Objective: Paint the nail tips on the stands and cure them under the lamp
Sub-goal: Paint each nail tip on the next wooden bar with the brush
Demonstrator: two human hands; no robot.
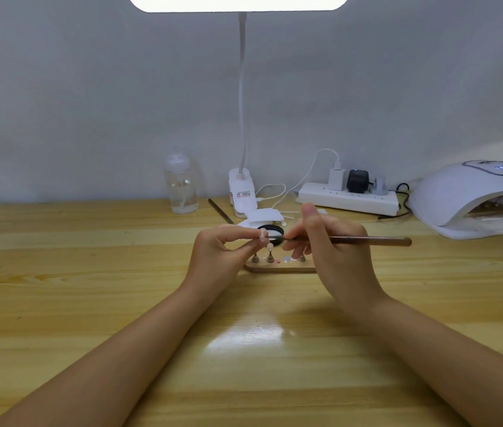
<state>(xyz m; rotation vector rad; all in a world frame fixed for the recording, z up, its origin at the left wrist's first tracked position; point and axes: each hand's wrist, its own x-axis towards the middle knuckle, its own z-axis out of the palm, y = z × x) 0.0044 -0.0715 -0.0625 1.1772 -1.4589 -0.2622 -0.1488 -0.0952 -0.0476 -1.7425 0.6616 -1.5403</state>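
Observation:
My left hand [224, 251] pinches a small stand with a pale nail tip [263, 234] on its end, held above the wooden base [277, 268]. My right hand [330, 241] grips a thin brown brush [367, 241], its tip pointing left at the held nail tip. Another nail tip [270, 246] stands on its metal stand on the base, with more stands beside it. A black-rimmed jar [271, 231] of white gel sits just behind the hands. The white curing lamp [475, 195] sits at the far right, its display lit.
A white desk lamp [242, 186] stands at the back centre, lit above. A clear bottle [182, 183] is left of it. A power strip [348, 198] with plugs and cables lies at the back right. A second brush [221, 211] lies on the wooden table [90, 272].

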